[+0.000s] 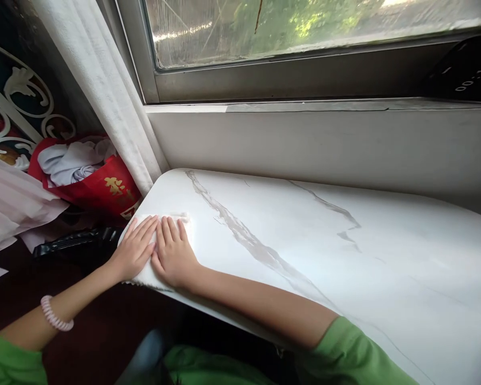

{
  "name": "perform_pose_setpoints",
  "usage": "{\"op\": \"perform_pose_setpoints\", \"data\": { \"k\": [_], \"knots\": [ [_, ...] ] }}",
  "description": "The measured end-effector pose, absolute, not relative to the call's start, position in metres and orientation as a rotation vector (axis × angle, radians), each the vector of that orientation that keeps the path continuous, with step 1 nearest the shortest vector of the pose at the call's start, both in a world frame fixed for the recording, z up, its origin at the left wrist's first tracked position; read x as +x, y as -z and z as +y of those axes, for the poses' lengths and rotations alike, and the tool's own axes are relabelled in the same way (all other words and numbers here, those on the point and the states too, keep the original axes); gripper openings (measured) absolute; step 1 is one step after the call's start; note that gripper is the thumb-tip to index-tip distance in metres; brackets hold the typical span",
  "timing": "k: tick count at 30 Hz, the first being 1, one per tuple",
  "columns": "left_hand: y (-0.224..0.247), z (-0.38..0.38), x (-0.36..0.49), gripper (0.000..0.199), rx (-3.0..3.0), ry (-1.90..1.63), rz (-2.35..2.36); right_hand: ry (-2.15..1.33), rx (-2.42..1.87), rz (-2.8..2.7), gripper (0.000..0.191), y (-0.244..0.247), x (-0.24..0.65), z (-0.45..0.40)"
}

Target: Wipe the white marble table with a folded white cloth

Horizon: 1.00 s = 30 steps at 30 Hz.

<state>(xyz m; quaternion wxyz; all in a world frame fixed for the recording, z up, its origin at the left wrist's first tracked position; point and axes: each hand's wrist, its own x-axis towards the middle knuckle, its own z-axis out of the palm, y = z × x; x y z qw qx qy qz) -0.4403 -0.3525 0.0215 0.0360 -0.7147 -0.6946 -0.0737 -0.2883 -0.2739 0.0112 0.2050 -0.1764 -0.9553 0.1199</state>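
Both of my hands press flat on a white cloth (149, 277) at the left end of a white, grey-veined tabletop (316, 240). My left hand (135, 250) lies near the table's left edge, fingers stretched forward; a pink coil band circles that wrist. Beside it, the two touching or nearly so, my right hand (175, 255) rests with its fingers extended on the same cloth. Much of the cloth is hidden under the hands. Part of it reaches the table's front edge, where its rough border shows.
A window frame (284, 83) and low wall run behind the table. White curtain (100, 80) hangs at its left corner. A red bag (100, 187) with pale fabric and a black object (78, 243) sit left. A dark device showing digits (468, 75) is at upper right.
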Motion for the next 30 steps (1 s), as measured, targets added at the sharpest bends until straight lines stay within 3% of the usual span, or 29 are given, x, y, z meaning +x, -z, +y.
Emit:
{"op": "perform_pose_setpoints", "data": {
  "k": [9,22,30],
  "knots": [
    [-0.024,-0.326,-0.433,0.054,-2.145,0.215,-2.204,-0.370,-0.510,-2.671,0.066,-0.009,-0.292,-0.249],
    [-0.010,-0.106,-0.450,0.048,-2.280,0.182,-2.116,-0.167,-0.992,-2.600,0.061,0.004,-0.313,-0.078],
    [-0.005,-0.071,-0.454,0.046,-2.279,0.192,-2.058,-0.126,-1.017,-2.556,0.058,0.011,-0.316,-0.046]
  ]
}}
